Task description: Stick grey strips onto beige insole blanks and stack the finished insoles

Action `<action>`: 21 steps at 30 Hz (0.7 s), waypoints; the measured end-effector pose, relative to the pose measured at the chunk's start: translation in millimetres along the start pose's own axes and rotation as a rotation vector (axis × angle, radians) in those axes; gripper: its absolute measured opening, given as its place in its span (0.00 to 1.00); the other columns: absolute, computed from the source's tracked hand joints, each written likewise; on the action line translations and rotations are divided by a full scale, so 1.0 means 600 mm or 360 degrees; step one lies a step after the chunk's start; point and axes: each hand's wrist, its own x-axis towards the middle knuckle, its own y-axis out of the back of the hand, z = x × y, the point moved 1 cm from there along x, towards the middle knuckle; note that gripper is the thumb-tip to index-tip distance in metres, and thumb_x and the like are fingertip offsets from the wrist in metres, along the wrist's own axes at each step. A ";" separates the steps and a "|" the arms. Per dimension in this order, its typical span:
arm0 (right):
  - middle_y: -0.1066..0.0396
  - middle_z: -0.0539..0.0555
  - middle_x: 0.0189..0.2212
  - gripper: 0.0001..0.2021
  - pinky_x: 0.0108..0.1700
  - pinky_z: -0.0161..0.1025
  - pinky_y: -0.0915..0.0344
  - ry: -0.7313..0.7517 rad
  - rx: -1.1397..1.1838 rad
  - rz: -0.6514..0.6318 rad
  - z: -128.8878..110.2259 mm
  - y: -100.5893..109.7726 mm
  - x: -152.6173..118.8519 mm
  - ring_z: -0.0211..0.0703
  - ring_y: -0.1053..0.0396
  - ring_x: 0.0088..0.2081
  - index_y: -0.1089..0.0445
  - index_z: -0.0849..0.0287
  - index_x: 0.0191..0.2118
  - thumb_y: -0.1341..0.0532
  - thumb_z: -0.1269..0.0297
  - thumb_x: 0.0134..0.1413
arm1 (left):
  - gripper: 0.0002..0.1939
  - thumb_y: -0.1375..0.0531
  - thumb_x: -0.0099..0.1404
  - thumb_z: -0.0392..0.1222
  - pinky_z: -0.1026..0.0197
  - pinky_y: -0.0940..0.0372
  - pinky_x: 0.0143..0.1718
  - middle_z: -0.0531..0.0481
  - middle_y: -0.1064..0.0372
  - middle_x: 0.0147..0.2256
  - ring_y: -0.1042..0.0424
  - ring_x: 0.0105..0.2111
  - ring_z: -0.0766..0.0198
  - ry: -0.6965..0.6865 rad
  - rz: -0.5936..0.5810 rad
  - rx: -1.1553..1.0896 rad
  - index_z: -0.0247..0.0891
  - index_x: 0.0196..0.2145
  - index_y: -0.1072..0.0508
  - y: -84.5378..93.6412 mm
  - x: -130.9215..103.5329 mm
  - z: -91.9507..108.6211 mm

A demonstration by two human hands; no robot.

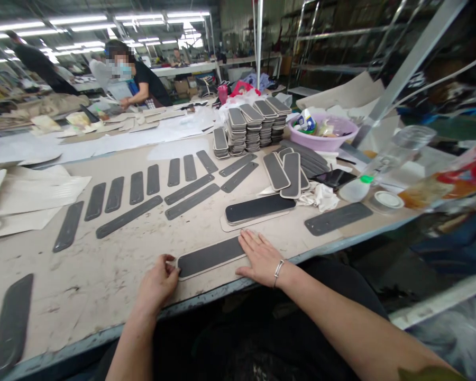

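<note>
A long dark-grey strip with rounded ends and a pale border lies flat near the front edge of the table. At its left end, my left hand has its fingers curled and closed on the tip. My right hand rests flat across the right end, fingers stretched out, hiding that end. Just beyond it, a darker strip lies on a pale backing piece. A loose grey strip lies to the right of my right hand.
Several grey strips are spread across the table. Stacks of bordered strips stand at the back, beside a purple basin. A bottle with a green cap and a round tub are at right. A co-worker stands across the table.
</note>
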 end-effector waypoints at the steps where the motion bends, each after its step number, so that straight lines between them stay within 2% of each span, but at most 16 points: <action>1: 0.65 0.63 0.66 0.45 0.65 0.54 0.62 -0.0022 -0.0013 -0.0001 0.000 -0.002 0.000 0.55 0.66 0.67 0.55 0.71 0.66 0.49 0.37 0.55 | 0.17 0.49 0.61 0.43 0.61 0.40 0.32 0.49 0.29 0.31 0.29 0.32 0.59 0.0021 0.0016 0.0010 0.37 0.48 0.37 0.002 -0.005 0.004; 4: 0.64 0.63 0.66 0.44 0.65 0.57 0.62 -0.0054 -0.0038 0.0014 -0.005 -0.011 0.003 0.56 0.66 0.67 0.54 0.71 0.66 0.48 0.39 0.54 | 0.17 0.54 0.65 0.40 0.56 0.37 0.41 0.41 0.29 0.38 0.29 0.39 0.55 0.0018 0.0202 0.0138 0.34 0.49 0.36 0.005 -0.029 0.033; 5: 0.64 0.63 0.66 0.44 0.65 0.57 0.62 -0.0051 -0.0041 0.0021 -0.006 -0.016 0.005 0.57 0.65 0.67 0.54 0.71 0.66 0.48 0.39 0.54 | 0.18 0.55 0.66 0.40 0.54 0.38 0.44 0.39 0.30 0.42 0.29 0.43 0.54 -0.0043 0.0320 0.0187 0.33 0.50 0.35 0.003 -0.039 0.050; 7: 0.63 0.63 0.66 0.44 0.64 0.58 0.61 -0.0035 -0.0046 0.0052 -0.005 -0.024 0.007 0.58 0.65 0.67 0.53 0.70 0.65 0.47 0.40 0.53 | 0.22 0.55 0.68 0.44 0.51 0.41 0.52 0.36 0.36 0.52 0.35 0.52 0.51 -0.0331 0.0495 0.0237 0.33 0.55 0.38 -0.012 -0.057 0.097; 8: 0.62 0.63 0.66 0.43 0.64 0.59 0.61 -0.0027 -0.0052 0.0076 -0.004 -0.028 0.007 0.58 0.65 0.67 0.52 0.70 0.65 0.48 0.41 0.53 | 0.25 0.55 0.68 0.47 0.50 0.43 0.55 0.35 0.40 0.56 0.40 0.57 0.50 -0.0535 0.0483 0.0240 0.33 0.58 0.40 -0.025 -0.063 0.124; 10: 0.61 0.63 0.66 0.40 0.64 0.58 0.60 -0.0016 -0.0076 0.0109 0.000 -0.032 0.008 0.57 0.64 0.66 0.52 0.69 0.65 0.48 0.46 0.54 | 0.30 0.55 0.68 0.52 0.46 0.49 0.60 0.36 0.53 0.63 0.53 0.64 0.48 -0.0913 0.0272 0.0251 0.33 0.63 0.47 -0.058 -0.068 0.177; 11: 0.61 0.62 0.66 0.38 0.64 0.58 0.60 -0.0015 -0.0094 0.0104 0.001 -0.034 0.008 0.56 0.64 0.66 0.52 0.68 0.65 0.48 0.50 0.54 | 0.33 0.56 0.68 0.54 0.45 0.52 0.61 0.36 0.57 0.65 0.58 0.65 0.47 -0.1015 0.0160 0.0261 0.32 0.64 0.51 -0.075 -0.066 0.198; 13: 0.61 0.61 0.66 0.36 0.64 0.57 0.59 -0.0013 -0.0131 0.0066 0.003 -0.034 0.007 0.55 0.63 0.67 0.52 0.68 0.66 0.48 0.56 0.54 | 0.37 0.57 0.67 0.58 0.42 0.55 0.62 0.34 0.62 0.66 0.62 0.65 0.46 -0.1053 0.0021 0.0296 0.28 0.65 0.55 -0.101 -0.057 0.220; 14: 0.61 0.61 0.66 0.36 0.64 0.56 0.58 -0.0011 -0.0141 0.0051 0.003 -0.033 0.007 0.54 0.63 0.67 0.52 0.68 0.66 0.48 0.55 0.54 | 0.38 0.58 0.67 0.59 0.41 0.56 0.62 0.33 0.63 0.65 0.62 0.65 0.45 -0.1025 -0.0001 0.0321 0.27 0.65 0.55 -0.108 -0.051 0.219; 16: 0.62 0.61 0.66 0.38 0.64 0.57 0.59 -0.0009 -0.0139 0.0062 0.002 -0.031 0.007 0.55 0.63 0.67 0.52 0.69 0.65 0.49 0.49 0.55 | 0.38 0.58 0.67 0.59 0.41 0.56 0.62 0.32 0.63 0.65 0.62 0.65 0.45 -0.0981 0.0017 0.0388 0.26 0.65 0.55 -0.110 -0.040 0.196; 18: 0.62 0.62 0.66 0.42 0.64 0.57 0.59 -0.0003 -0.0122 0.0092 0.000 -0.030 0.008 0.56 0.64 0.67 0.52 0.69 0.65 0.49 0.42 0.54 | 0.37 0.57 0.68 0.57 0.42 0.57 0.63 0.33 0.63 0.65 0.63 0.65 0.47 -0.0987 0.0055 0.0463 0.27 0.65 0.55 -0.099 -0.035 0.151; 21: 0.62 0.62 0.66 0.44 0.64 0.57 0.60 -0.0004 -0.0100 0.0090 0.001 -0.032 0.010 0.56 0.65 0.67 0.53 0.69 0.66 0.47 0.39 0.52 | 0.36 0.57 0.68 0.55 0.43 0.56 0.63 0.35 0.64 0.66 0.63 0.65 0.49 -0.0975 0.0076 0.0555 0.30 0.66 0.57 -0.072 -0.036 0.071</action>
